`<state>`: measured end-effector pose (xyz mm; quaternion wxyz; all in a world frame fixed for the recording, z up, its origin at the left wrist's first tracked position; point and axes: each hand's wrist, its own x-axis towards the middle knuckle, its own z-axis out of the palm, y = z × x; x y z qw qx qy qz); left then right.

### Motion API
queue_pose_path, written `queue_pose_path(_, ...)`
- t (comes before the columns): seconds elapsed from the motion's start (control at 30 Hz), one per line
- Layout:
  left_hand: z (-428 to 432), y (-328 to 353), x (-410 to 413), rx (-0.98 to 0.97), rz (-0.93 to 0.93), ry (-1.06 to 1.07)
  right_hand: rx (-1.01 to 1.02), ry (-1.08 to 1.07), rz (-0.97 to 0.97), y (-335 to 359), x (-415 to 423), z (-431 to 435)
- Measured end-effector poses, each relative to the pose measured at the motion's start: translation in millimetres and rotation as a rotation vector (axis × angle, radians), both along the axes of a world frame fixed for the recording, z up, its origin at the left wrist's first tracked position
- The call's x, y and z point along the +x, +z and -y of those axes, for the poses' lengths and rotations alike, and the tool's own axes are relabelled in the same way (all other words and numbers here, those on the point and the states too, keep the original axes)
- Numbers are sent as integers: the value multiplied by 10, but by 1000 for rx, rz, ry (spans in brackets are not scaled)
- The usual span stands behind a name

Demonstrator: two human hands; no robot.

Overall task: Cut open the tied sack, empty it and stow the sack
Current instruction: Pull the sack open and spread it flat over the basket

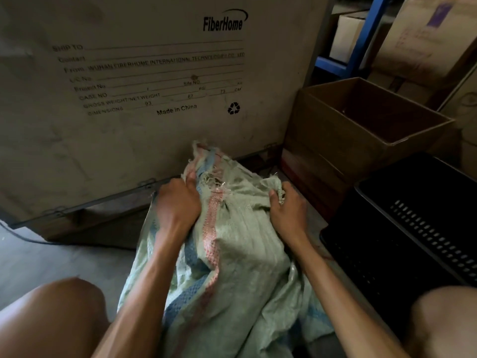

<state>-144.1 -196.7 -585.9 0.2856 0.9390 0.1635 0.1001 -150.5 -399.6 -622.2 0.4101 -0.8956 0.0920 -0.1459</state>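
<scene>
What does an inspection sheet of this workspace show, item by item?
Surface: grey floor.
Job's things: green sack with blue and pink stripes lies on the floor, frayed mouth at far end; no cutter seen.
Clutter: open box and black crate at right.
Hands: left hand and right hand each grip the sack near its mouth.
Cables: one dark cable on floor, far left.
Surroundings: FiberHome case behind; blue shelf with cartons.

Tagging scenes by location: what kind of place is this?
Likely a storeroom or warehouse: a large FiberHome shipping crate, cartons on a blue shelving rack, and an open cardboard box.
</scene>
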Motion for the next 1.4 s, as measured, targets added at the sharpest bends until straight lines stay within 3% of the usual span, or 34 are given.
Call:
queue_pose_path(0.07, -44, -44, -2, 95, -14, 5, -136, 23, 90, -74, -9, 57)
queue_pose_path(0.17, -107, -41, 2, 104, -49, 71, -247, 0, 71, -127, -10, 197)
queue_pose_path(0.4, -216, -106, 26, 128, -65, 126, -242, -77, 32, -118, -10, 393)
queue_pose_path(0.53, -225, -150, 38, 55, -12, 156, -132, -115, -14, -162, 26, 426)
queue_pose_path(0.57, -228, -167, 26, -10, 2, 141, -12, -89, -42, -164, 30, 442)
queue_pose_path(0.63, -220, -225, 11, -267, -8, 89, 472, -9, -127, -131, 58, 447)
queue_pose_path(0.7, -145, -186, -19, -502, -179, -58, 1053, 70, -272, -4, 42, 395)
queue_pose_path(0.77, -25, -173, -46, -617, -359, -243, 1377, 166, -340, 99, 19, 331)
queue_pose_path(0.9, 145, -190, 41, -941, -402, -253, 1575, 234, -407, 133, 57, 245)
queue_pose_path(1.0, 221, -167, 147, -1305, -374, -216, 1501, 161, -495, 44, 152, 264)
queue_pose_path(1.1, 248, -222, 241, -1647, -335, -5, 1404, 104, -475, -144, 269, 316)
queue_pose_path(1.2, 253, -407, 299, -1597, -286, 55, 1377, 96, -479, -302, 343, 303)
queue_pose_path(1.4, 471, -394, 333, -1091, -185, 221, 1609, -73, -589, -228, 418, 231)
